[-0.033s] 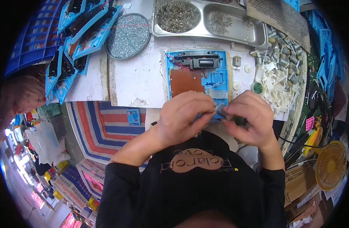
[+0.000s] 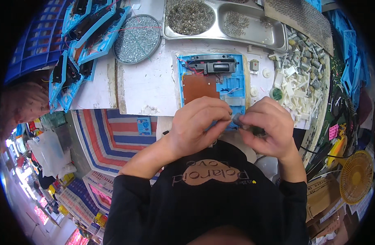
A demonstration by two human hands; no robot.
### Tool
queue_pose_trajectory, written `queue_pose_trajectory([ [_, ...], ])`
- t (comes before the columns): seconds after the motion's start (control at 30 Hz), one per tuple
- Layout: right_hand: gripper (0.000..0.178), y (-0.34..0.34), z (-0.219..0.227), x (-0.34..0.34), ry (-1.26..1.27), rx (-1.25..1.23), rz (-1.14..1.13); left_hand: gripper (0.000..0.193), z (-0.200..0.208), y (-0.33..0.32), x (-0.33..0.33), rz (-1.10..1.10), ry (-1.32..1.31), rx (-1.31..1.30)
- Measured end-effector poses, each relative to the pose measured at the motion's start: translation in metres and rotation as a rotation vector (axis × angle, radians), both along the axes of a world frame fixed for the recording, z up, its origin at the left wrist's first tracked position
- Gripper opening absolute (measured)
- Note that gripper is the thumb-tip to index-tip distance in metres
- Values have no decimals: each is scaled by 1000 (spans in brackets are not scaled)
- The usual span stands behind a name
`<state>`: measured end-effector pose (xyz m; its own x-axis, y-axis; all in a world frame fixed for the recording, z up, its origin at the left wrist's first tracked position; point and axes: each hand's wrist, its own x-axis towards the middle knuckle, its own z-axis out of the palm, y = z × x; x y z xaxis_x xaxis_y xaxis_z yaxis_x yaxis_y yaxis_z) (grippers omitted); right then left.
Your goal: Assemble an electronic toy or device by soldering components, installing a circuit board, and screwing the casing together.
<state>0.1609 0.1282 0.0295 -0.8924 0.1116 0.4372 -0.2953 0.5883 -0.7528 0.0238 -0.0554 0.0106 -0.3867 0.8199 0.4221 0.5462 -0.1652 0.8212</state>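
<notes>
My left hand (image 2: 201,120) is closed in a pinch over the near edge of an open blue plastic housing (image 2: 240,83). What sits between its fingertips is too small to make out. Close beside it, my right hand (image 2: 269,124) grips a small grey motor (image 2: 237,119) between thumb and fingers, partly hidden by them. The housing holds a brown circuit board (image 2: 199,86), a black module (image 2: 214,65) across its far end and thin red wires. My hands cover its near part.
Metal trays (image 2: 273,38) of small springs stand behind the housing, with a round dish of screws (image 2: 137,38) to their left. White plastic parts and motors (image 2: 297,83) are heaped at right. Other blue housings (image 2: 79,61) are stacked at left. A yellow fan (image 2: 356,177) stands lower right.
The grey motor has turned slightly, and less of it shows between my fingers. Both hands stay almost in place.
</notes>
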Motion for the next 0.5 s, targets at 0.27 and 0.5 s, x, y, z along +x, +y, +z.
queue_pose_trajectory([
  [0.27,40,0,1,3,7,29,51,29,7,1,-1,-54,-21,-120],
  [0.5,42,4,-2,6,34,99,16,26,1,-2,4,31,-70,-84],
])
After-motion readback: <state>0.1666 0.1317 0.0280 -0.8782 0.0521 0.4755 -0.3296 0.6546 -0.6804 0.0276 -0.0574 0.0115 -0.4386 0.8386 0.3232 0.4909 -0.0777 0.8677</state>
